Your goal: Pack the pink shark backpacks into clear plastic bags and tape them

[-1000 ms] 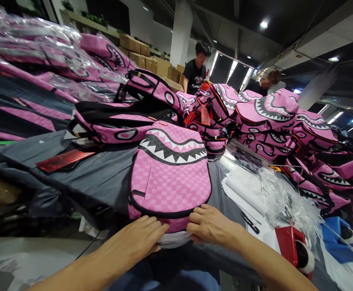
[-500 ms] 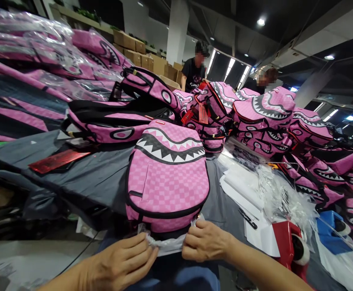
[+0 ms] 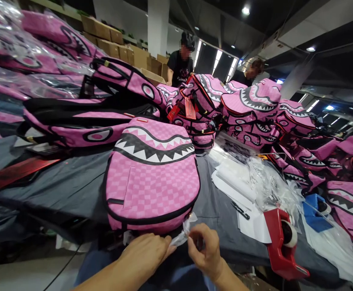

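Note:
A pink checkered backpack (image 3: 155,186) with a toothed shark-mouth print lies front up at the table's near edge. Thin whitish plastic wrap (image 3: 180,237) bunches at its lower right corner. My left hand (image 3: 147,256) is closed at the backpack's bottom edge, its fingertips on one end of the wrap. On the other side, my right hand (image 3: 206,251) has thumb and forefinger curled together in a pinch at the wrap's edge. What the wrap covers is hidden.
Pink backpacks (image 3: 94,125) pile up left and behind. At right are white papers (image 3: 233,182), a black pen-like tool (image 3: 239,210), clear plastic bags (image 3: 270,186), a red tape dispenser (image 3: 282,242) and a blue one (image 3: 317,212). Two people (image 3: 180,62) stand beyond the piles.
My left hand has shifted right along the backpack's bottom edge, closer to my right hand. The wrap, stretched between both hands before, is now gathered at the right corner. The view has turned right.

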### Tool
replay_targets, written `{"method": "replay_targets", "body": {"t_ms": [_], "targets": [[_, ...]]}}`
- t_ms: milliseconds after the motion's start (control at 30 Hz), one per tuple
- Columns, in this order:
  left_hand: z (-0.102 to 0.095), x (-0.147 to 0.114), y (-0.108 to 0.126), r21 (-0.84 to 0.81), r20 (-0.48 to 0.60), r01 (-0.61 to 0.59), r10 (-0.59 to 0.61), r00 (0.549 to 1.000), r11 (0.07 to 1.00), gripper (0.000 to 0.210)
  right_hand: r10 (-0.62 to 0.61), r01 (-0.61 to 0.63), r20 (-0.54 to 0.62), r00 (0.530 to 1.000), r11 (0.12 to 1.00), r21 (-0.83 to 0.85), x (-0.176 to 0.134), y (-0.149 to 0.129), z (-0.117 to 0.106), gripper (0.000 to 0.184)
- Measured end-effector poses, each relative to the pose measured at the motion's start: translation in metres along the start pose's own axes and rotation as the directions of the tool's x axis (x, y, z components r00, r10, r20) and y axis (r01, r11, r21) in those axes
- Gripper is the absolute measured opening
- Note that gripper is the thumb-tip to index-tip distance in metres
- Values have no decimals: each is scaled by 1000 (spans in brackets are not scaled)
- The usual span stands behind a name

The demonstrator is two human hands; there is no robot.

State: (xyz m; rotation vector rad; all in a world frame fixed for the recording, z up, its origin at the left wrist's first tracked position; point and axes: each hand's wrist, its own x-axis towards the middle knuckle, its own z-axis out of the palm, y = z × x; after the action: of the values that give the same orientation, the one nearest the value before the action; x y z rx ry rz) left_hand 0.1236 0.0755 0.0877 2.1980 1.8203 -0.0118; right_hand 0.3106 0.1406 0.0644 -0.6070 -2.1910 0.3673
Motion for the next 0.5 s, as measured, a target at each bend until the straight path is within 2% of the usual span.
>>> {"method": "replay_targets", "body": {"t_ms": [67,100,200,267,333,367,400,433,500], "targets": [[-7,-2,2,-12,75,39,-38,996,999,33,157,-147,94,983,984,-100,16,-5,-1,13],[-8,-3,2,3,108,59,-58,992,998,32,201,-170,148,968,966,-196,24,-6,0,16],[-7,-3,3,35,151,97,-101,983,995,32,260,-140,245,934,898,-418,41,-7,5,8],[-5,-3,4,32,132,114,-117,984,993,31,261,-149,224,939,896,-419,41,-5,7,4],[-5,-4,6,29,107,121,-124,986,992,30,311,-264,124,942,917,-299,33,-2,9,14],[-6,-4,6,33,98,120,-123,988,992,30,381,-364,71,922,914,-178,28,-1,9,19],[-7,-5,7,40,97,119,-122,988,992,29,479,-479,37,877,878,-17,21,0,10,24],[-8,-5,7,46,100,115,-120,988,992,29,588,-584,34,808,794,167,15,0,12,31],[-9,-5,6,57,113,104,-110,987,993,29,760,-694,113,640,509,508,5,-1,18,44]]}}
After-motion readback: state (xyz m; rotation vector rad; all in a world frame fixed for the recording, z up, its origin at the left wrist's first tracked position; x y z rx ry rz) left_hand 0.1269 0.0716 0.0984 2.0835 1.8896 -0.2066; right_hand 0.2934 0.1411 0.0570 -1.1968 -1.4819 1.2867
